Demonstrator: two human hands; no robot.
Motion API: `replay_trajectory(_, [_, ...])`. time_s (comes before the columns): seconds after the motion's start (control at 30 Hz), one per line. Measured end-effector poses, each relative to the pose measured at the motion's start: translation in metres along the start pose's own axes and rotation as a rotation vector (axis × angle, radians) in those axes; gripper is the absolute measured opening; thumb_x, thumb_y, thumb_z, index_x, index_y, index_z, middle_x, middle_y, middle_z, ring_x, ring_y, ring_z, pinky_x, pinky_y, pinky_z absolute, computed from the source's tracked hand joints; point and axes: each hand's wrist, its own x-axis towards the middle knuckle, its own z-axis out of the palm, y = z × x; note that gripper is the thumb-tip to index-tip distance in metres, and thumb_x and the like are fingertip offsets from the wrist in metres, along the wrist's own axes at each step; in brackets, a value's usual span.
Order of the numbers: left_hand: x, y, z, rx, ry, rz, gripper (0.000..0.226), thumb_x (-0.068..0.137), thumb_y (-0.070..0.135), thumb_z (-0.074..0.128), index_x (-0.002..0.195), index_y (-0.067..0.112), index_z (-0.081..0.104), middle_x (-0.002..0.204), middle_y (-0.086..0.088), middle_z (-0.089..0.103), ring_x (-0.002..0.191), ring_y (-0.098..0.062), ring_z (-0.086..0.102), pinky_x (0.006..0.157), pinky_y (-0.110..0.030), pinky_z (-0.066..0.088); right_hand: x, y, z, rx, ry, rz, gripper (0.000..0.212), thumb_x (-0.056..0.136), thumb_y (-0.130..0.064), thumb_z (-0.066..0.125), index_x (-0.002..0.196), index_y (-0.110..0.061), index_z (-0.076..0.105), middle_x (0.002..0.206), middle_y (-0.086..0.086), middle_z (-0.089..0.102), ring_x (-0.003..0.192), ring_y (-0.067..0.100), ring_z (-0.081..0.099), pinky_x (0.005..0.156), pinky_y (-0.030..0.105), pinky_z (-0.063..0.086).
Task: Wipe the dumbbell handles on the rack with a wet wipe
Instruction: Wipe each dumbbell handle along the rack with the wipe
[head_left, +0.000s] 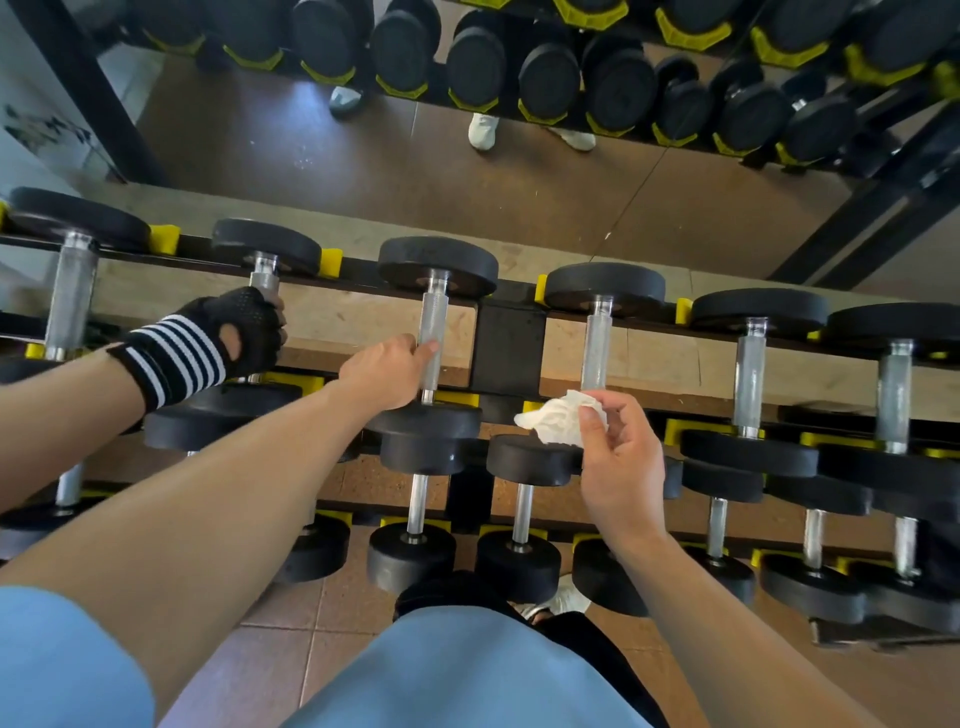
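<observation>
My right hand (621, 457) pinches the crumpled wet wipe (563, 418) just below the next dumbbell handle (597, 345) on the rack (509, 343).

My left hand (387, 371) is curled round the neighbouring handle (432, 338), steadying it, so the right hand with the wipe is the nearer one to the handle I judge comes next. That handle lies just beyond and slightly left of my right fingertips, the wipe almost touching its near end. Its long axis runs away from me, from the near weight toward the far one, so I expect to wrap the wipe round it and stroke along that line. A gloved hand (244, 327) of another person grips a handle further left.
</observation>
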Motion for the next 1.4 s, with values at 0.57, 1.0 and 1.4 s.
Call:
replay_trajectory(0.57, [-0.062,0.124,0.036,0.022,0.329,0.333,0.031,0.105,0.032,0.037,0.08,0.019,0.049,0.063,0.002,0.056,0.055,-0.018,0.058,0.051,-0.034,0.048,0.015,0.062,-0.088,0.088,-0.014,0.061,0.015,0.102,-0.028,0.053,0.113,-0.037,0.06,0.106,-0.023,0.064,0.102,-0.004,0.06,0.09,0.022,0.051])
replay_trajectory(1.0, [-0.14,0.201,0.126,-0.679,0.469,-0.462,0.035,0.105,0.037,0.039,0.085,0.016,0.058,0.076,-0.003,0.062,0.071,-0.019,0.059,0.059,-0.03,0.044,0.074,0.082,-0.173,0.06,-0.078,0.007,0.031,0.101,-0.038,0.052,0.131,-0.03,0.056,0.119,-0.014,0.064,0.11,0.005,0.06,0.096,0.033,0.054])
replay_trajectory(1.4, [-0.064,0.183,0.102,-1.076,0.622,-0.772,0.027,0.104,0.036,0.042,0.104,0.023,0.065,0.087,0.011,0.059,0.081,-0.01,0.056,0.074,-0.03,0.04,0.181,0.043,-0.063,-0.639,-0.457,-0.881,0.029,0.098,-0.01,0.058,0.126,-0.009,0.066,0.126,0.011,0.067,0.121,0.028,0.061,0.1,0.032,0.047])
